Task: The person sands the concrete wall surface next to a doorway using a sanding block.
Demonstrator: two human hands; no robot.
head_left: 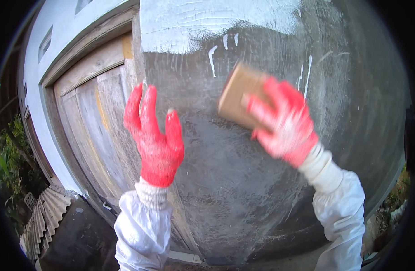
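Observation:
My right hand (284, 124), in a red-and-white work glove, grips a brown rectangular block (239, 97) against or just off the grey wall (216, 171). A reddish edge shows along the block's left side; motion blurs both it and the glove, and whether the block touches the wall I cannot tell. To the left, my left hand (155, 140), in a red-coated glove, is raised with its fingers spread and nothing in them. It is close to the wooden door frame's edge.
White paint (216, 22) covers the wall's upper part, with white drips (212, 61) below it. A weathered wooden door (92, 117) stands on the left. Corrugated sheets (47, 212) and green plants (11, 167) are at the lower left.

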